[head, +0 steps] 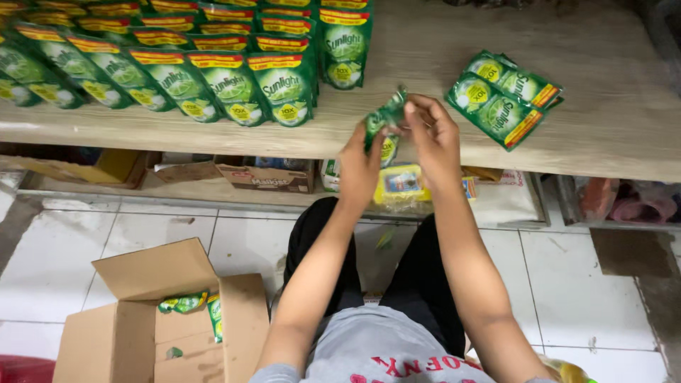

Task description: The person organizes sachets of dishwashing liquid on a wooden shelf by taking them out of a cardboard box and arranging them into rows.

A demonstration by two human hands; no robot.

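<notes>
Near the centre of the frame, both hands are raised in front of a wooden shelf (610,135) and share one small green pouch (384,128). The left hand (360,164) has its fingers closed on the lower part of the pouch, and the right hand (434,138) pinches its top end between thumb and fingertips, so the pouch hangs crumpled between them, just above the shelf's front edge. In the upper left of the frame, rows of green pouches (177,64) lie overlapping on the shelf. At the upper right, a small pile of pouches (502,98) lies apart from them. In the lower left, an open cardboard box (152,326) stands on the white tiled floor (574,298) with a few green pouches inside.
</notes>
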